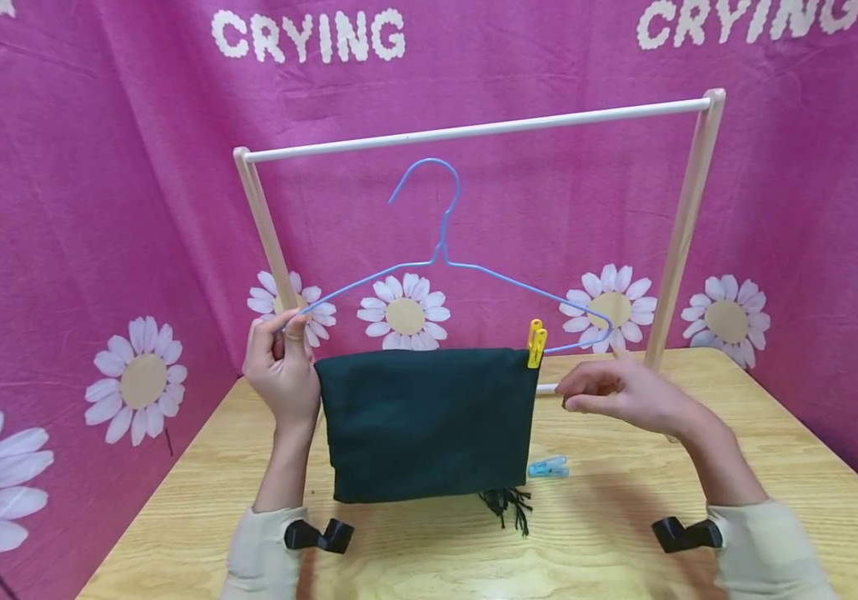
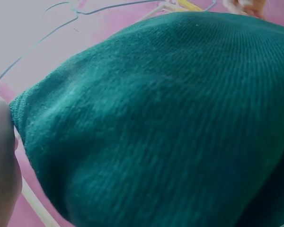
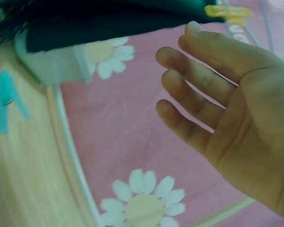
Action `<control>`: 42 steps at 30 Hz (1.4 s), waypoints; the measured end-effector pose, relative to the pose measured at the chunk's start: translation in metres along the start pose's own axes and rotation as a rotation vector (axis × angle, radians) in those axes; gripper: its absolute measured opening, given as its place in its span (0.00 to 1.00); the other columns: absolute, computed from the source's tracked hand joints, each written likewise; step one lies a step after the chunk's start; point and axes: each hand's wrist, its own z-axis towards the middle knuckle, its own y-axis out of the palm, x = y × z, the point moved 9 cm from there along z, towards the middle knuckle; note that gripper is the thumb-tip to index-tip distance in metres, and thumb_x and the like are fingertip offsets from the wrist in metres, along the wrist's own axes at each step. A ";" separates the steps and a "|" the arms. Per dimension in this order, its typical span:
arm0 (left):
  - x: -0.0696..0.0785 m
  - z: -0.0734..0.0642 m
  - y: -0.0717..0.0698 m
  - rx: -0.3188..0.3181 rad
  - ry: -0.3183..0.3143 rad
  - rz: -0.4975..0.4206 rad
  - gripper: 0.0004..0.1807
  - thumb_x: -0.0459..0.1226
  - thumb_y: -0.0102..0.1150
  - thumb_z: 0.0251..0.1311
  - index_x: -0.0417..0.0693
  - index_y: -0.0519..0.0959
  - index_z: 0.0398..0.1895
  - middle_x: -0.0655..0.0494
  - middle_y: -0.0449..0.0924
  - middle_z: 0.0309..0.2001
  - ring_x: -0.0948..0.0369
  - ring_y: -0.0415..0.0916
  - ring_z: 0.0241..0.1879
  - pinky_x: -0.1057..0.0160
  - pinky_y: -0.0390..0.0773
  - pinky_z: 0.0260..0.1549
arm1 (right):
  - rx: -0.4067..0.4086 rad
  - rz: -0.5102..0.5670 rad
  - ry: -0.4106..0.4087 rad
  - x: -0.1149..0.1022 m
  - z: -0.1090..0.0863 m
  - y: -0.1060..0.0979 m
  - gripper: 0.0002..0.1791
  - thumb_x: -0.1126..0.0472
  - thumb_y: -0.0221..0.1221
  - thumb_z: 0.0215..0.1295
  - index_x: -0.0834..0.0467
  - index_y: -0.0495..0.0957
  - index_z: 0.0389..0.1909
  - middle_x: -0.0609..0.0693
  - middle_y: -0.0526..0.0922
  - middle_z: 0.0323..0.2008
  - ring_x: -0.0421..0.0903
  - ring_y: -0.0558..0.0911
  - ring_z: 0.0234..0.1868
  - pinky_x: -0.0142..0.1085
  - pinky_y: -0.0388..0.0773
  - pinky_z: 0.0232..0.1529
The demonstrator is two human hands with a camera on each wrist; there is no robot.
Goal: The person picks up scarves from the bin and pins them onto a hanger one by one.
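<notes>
A blue wire hanger [image 1: 504, 280] is held up by my left hand [image 1: 282, 367], which pinches its left end between thumb and fingers. Over the hanger's lower bar hangs a folded dark green scarf [image 1: 429, 425] with black fringe showing at its bottom right. A yellow clothespin [image 1: 537, 346] clips the scarf's top right corner to the bar. My right hand [image 1: 624, 392] is beside that corner, below the hanger's right end, its fingers loosely bent with nothing between them. In the right wrist view, the yellow clothespin [image 3: 229, 12] sits just above the right hand's fingertips [image 3: 194, 27].
Below the scarf's right side, a light blue clothespin [image 1: 549, 467] lies on the wooden table [image 1: 197, 517]. Behind the hanger stands a rack with wooden posts and a white top rail [image 1: 474, 129]. A pink daisy-patterned cloth [image 1: 137, 167] surrounds the table.
</notes>
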 end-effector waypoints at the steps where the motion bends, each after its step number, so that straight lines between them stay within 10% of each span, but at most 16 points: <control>1: 0.000 0.000 0.000 -0.001 -0.005 -0.009 0.11 0.34 0.68 0.59 0.31 0.83 0.37 0.51 0.65 0.21 0.70 0.63 0.17 0.76 0.59 0.17 | -0.028 0.011 0.001 0.005 0.001 0.004 0.09 0.58 0.65 0.65 0.49 0.84 0.46 0.44 0.86 0.40 0.41 0.84 0.36 0.36 0.80 0.49; 29: -0.002 0.001 -0.001 -0.010 -0.027 0.010 0.12 0.35 0.68 0.58 0.32 0.84 0.38 0.53 0.67 0.21 0.69 0.60 0.17 0.74 0.58 0.16 | -0.372 0.103 0.215 0.085 -0.005 0.081 0.18 0.57 0.68 0.61 0.57 0.82 0.51 0.53 0.84 0.45 0.49 0.79 0.45 0.37 0.79 0.45; 42: -0.003 0.001 0.000 -0.021 -0.013 -0.001 0.15 0.39 0.69 0.57 0.32 0.84 0.37 0.50 0.66 0.21 0.69 0.61 0.18 0.74 0.58 0.17 | -0.376 0.137 0.222 0.096 -0.005 0.096 0.15 0.59 0.69 0.60 0.55 0.83 0.48 0.52 0.83 0.42 0.49 0.75 0.40 0.37 0.75 0.41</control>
